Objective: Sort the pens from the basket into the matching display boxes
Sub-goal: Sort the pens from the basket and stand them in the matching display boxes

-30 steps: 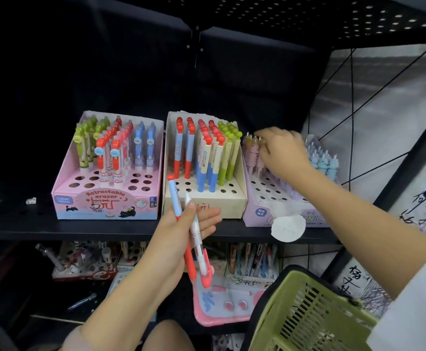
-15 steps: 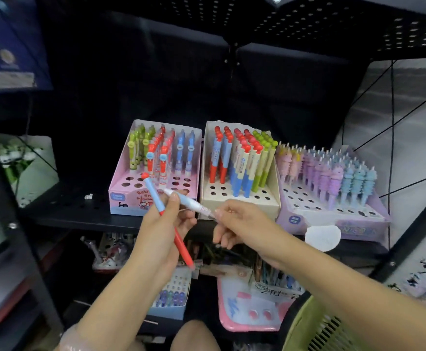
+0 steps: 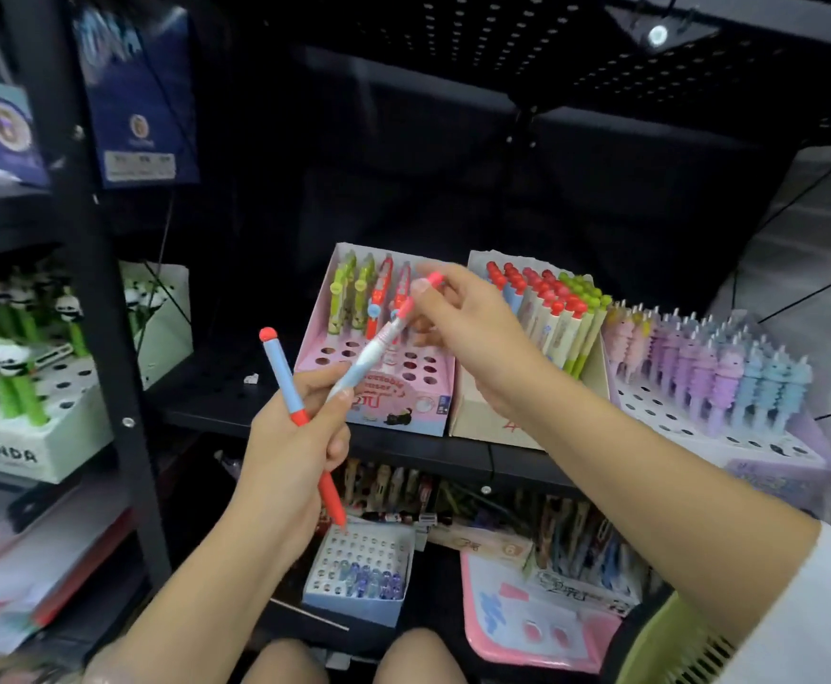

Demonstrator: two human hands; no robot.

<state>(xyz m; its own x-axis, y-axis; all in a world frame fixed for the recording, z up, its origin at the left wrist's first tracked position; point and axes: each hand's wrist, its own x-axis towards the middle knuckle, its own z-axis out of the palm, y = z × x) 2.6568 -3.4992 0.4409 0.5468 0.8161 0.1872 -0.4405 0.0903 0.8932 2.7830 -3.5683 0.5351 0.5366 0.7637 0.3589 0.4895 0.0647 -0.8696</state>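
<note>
Hands meet in front of a dark shop shelf of pen display boxes. The right hand (image 3: 472, 328) now pinches the pink upper end of a white-and-pink pen (image 3: 383, 338), raised in front of the pink display box (image 3: 378, 412) at about twelve o'clock from the left hand (image 3: 295, 436). Half a second ago this pen sat lower, both hands close together near the shelf edge; since then the right hand has lifted its end up and away toward the boxes. The pen's lower tip still touches the left fingertips, so the handover looks nearly finished, not complete.

The left hand grips a blue-and-red pen (image 3: 299, 417) in curled fingers, its round red cap pointing to eleven o'clock.

The pink box holds green and red pieces at the back, with open holes in front. At three o'clock from it stands a cream box (image 3: 482, 417) of red- and green-capped pens, then a lilac box (image 3: 773, 451) of pastel figures. The green basket (image 3: 675, 644) shows at five o'clock, bottom right corner.

Judging from the lift, the white-and-pink pen is heading for a hole in the pink box; which hole cannot be told.
</note>
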